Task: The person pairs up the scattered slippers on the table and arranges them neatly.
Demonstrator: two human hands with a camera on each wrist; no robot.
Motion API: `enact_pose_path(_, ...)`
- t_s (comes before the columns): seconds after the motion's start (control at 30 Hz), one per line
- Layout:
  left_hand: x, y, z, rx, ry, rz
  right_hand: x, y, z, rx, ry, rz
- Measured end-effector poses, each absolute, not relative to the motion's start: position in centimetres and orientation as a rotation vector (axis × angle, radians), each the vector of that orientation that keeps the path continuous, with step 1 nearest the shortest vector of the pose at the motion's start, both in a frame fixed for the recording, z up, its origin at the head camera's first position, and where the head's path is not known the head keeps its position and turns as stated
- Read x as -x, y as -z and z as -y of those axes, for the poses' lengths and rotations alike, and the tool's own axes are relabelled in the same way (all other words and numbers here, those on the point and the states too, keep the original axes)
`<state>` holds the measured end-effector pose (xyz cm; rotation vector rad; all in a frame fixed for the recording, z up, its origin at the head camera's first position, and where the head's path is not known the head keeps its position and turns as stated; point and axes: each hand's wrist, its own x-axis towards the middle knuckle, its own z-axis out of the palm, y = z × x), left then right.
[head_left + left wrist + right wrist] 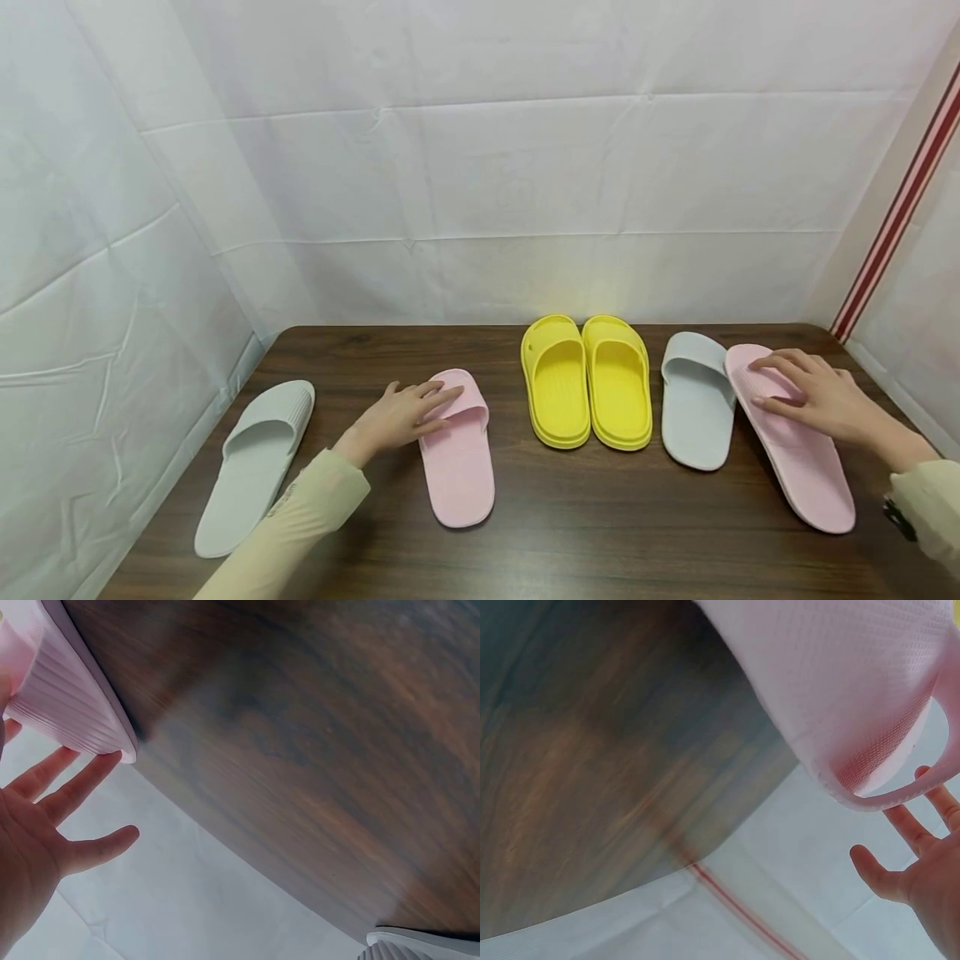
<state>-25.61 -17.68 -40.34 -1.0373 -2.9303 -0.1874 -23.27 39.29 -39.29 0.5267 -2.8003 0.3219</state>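
In the head view my left hand (405,412) lies over the strap of a pink slipper (459,483) near the middle of the table. The left wrist view shows its fingertips touching the ribbed strap (71,697), fingers spread and the thumb standing apart. My right hand (821,396) is over the strap of another pink slipper (806,475) at the right. Seen from the right wrist, its fingers reach to the strap's edge (896,796) and its thumb is away from it. That slipper lies slanted, its toe end against or over the edge of a pale grey slipper (697,425).
Two yellow slippers (558,392) stand side by side at the back, right of the middle. Another pale grey slipper (243,492) lies at the left edge of the dark wooden table (585,517). White cloth (525,175) hangs behind and at both sides.
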Motion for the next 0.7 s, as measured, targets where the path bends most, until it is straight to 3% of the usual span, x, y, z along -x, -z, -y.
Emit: enact_pose_path(0.7, 25.4, 40.5, 18.9, 1.015, 0.237, 2.919, 23.6, 38.6, -34.6, -0.667, -0.289, 2.744)
